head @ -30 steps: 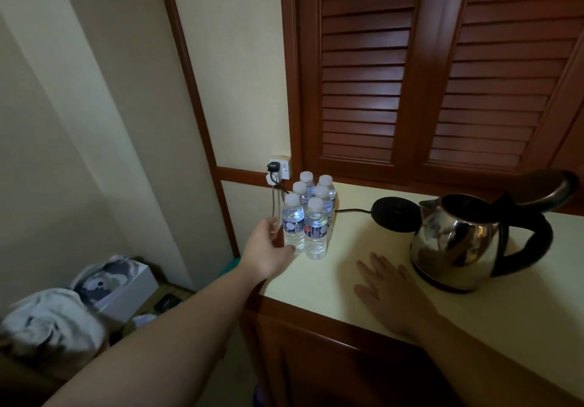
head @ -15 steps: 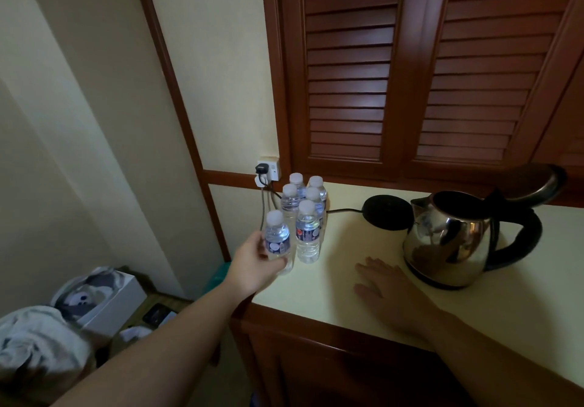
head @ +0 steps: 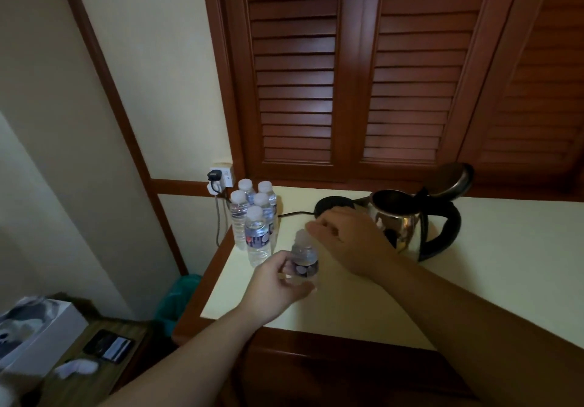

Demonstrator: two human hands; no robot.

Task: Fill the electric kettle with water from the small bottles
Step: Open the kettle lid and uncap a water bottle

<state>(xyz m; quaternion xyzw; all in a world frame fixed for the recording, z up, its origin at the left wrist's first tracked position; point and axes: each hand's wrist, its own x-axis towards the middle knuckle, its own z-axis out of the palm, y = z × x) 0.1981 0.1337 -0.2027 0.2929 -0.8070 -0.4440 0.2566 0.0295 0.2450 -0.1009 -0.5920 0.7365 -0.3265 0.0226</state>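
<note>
A small water bottle [head: 304,262] is gripped by the left hand [head: 274,283] above the counter [head: 474,280], its cap [head: 302,236] pinched by the right hand [head: 354,239]. Five bottles [head: 254,220] are clustered behind; the open kettle [head: 407,226] is placed just right.

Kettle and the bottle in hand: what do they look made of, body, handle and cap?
The kettle looks like polished steel: its body mirrors the room. Its handle is matte black, probably plastic. The bottle in the left hand looks like thin clear plastic, see-through with a printed label; its cap, under the right hand, seems white plastic.
</note>
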